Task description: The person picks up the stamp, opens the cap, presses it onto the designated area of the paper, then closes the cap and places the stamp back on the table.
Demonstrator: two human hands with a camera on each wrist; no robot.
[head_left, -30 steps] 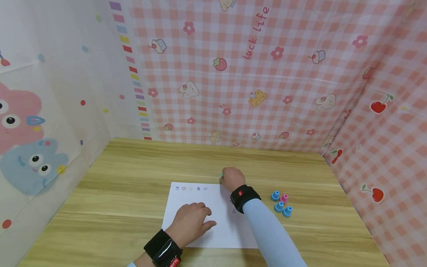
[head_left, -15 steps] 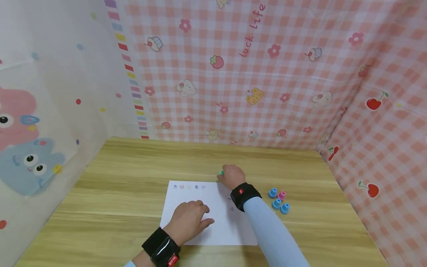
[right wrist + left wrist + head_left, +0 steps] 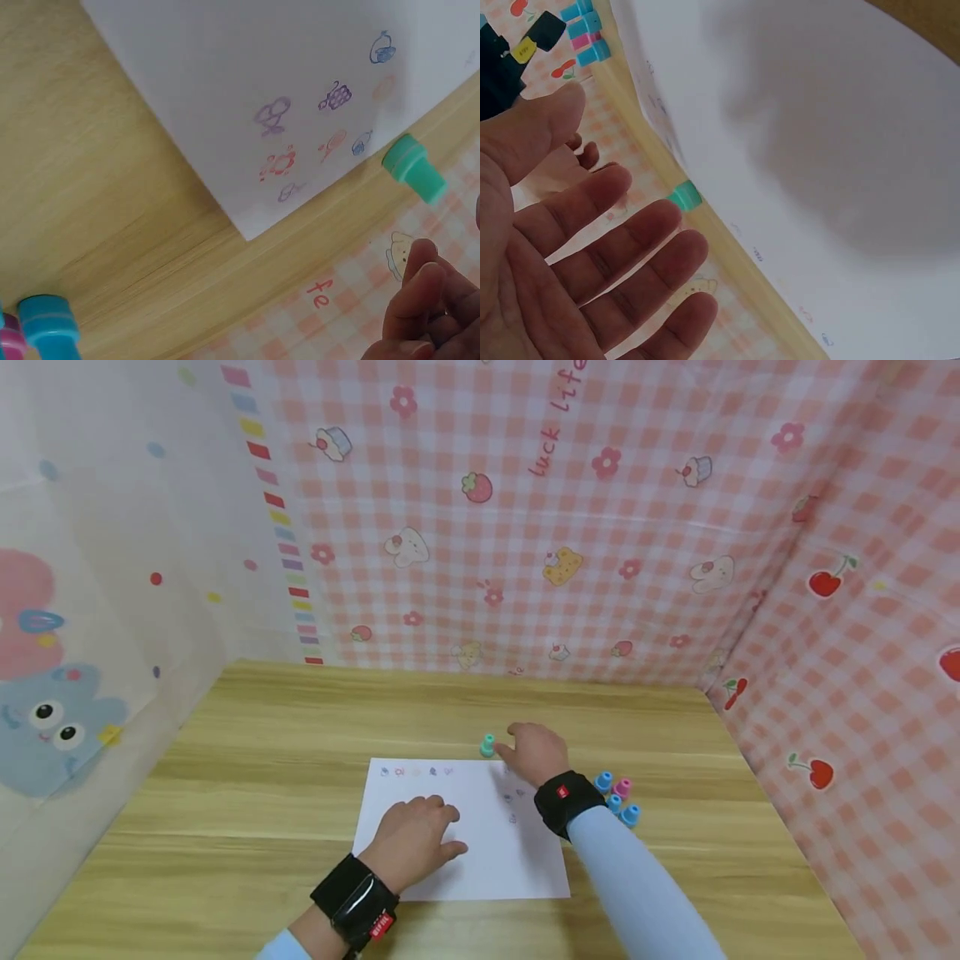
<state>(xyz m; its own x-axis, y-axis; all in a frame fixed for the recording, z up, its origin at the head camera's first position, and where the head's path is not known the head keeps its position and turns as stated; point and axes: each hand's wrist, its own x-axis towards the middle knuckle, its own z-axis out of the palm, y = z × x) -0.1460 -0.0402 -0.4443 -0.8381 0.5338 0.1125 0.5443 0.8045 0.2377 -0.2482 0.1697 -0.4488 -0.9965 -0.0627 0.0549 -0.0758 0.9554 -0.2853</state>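
A green toy stamp stands upright on the table at the far edge of a white sheet of paper. Just to its right is my right hand, apart from it and holding nothing; the right wrist view shows a gap between the fingers and the green stamp. My left hand is over the left part of the paper, fingers spread and nothing in its grasp. Small stamped pictures mark the sheet, among them purple grapes and a red flower.
Right of the paper, partly behind my right wrist, several blue stamps cluster around a pink stamp. The wooden table meets a pink checked cloth at the back and cloth walls at both sides.
My right hand has let go of the green stamp, which now stands on the table, and has drawn off to the right. The left hand keeps its place; the head view has shifted slightly.
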